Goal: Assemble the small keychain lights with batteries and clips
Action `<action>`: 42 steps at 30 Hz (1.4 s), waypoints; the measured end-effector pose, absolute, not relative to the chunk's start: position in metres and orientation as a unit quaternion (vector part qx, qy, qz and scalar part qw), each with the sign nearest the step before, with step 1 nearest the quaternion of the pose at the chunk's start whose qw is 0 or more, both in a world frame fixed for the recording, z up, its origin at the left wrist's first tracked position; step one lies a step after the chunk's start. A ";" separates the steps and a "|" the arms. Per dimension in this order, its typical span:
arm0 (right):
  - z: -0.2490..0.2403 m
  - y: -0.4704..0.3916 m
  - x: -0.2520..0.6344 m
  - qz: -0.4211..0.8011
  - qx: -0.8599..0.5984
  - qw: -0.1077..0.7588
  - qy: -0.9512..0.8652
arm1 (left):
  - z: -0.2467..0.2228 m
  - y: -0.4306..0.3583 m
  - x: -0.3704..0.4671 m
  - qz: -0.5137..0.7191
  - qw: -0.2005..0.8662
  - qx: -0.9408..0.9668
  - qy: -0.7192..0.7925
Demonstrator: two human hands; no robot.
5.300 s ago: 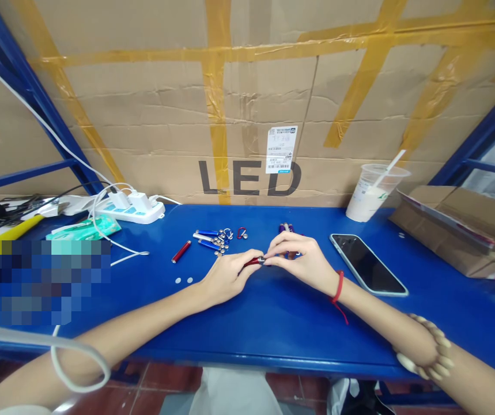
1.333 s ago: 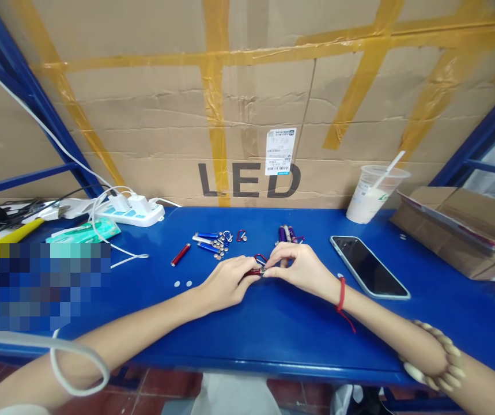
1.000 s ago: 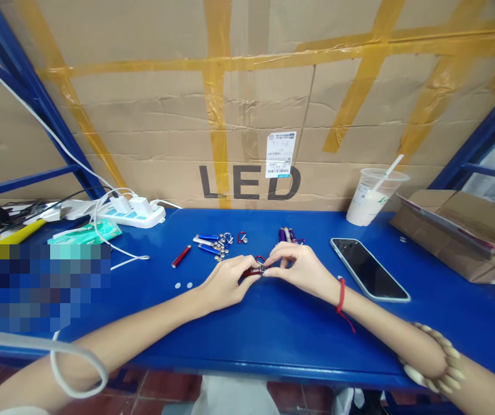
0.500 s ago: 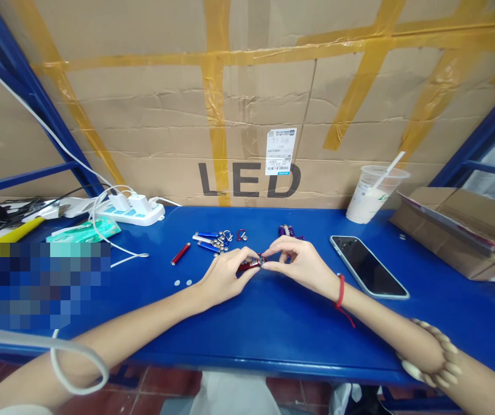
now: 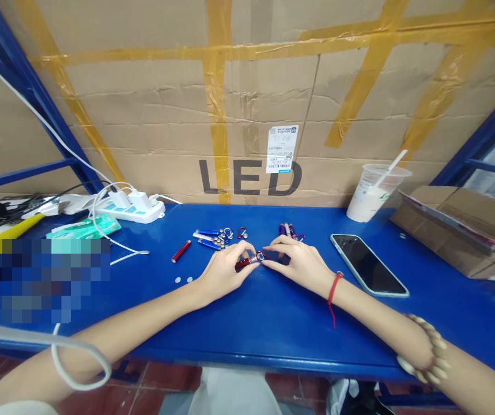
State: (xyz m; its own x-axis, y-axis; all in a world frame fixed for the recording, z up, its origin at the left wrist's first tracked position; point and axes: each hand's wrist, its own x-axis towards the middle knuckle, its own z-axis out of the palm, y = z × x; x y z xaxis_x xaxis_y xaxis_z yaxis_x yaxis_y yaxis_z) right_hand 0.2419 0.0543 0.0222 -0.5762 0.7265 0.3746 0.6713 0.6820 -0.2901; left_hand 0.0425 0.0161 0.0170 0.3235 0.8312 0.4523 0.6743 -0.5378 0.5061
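My left hand is closed in a pinch around a small red flashlight, its silver end pointing right. At that end, the thumb and curled index finger of my right hand close in around the tip, where a bit of red clip shows. How firmly they grip is hard to see. Beyond my left hand lie blue and silver flashlight tubes, several small metal caps, and a red carabiner. A separate red tube rests to the left, with two small pale discs nearer me. Purple flashlights lie behind my right hand.
A phone lies right of my hands, with a plastic cup with a straw behind it. An open cardboard box stands far right. A white power strip and cables are at left. A large taped carton backs the blue table.
My right fingertips have spread slightly at the flashlight's end, and its silver tip shows more. My right wrist has shifted a little left. The flashlight stays in my left hand.
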 end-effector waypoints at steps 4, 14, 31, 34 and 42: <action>0.027 0.053 0.240 0.080 -0.388 0.276 -0.876 | 0.016 0.016 0.043 0.355 0.104 0.806 0.463; 0.029 0.048 0.231 0.295 -0.329 0.395 -0.805 | 0.013 0.018 0.039 0.387 -0.026 0.838 0.383; 0.032 0.033 0.224 0.541 -0.424 0.328 -0.648 | 0.005 0.013 0.040 0.336 -0.200 0.873 0.292; 0.033 0.033 0.225 0.544 -0.420 0.326 -0.649 | 0.006 0.013 0.042 0.361 -0.162 0.869 0.297; 0.041 0.044 0.235 0.543 -0.396 0.304 -0.675 | 0.013 0.015 0.042 0.417 -0.071 0.840 0.341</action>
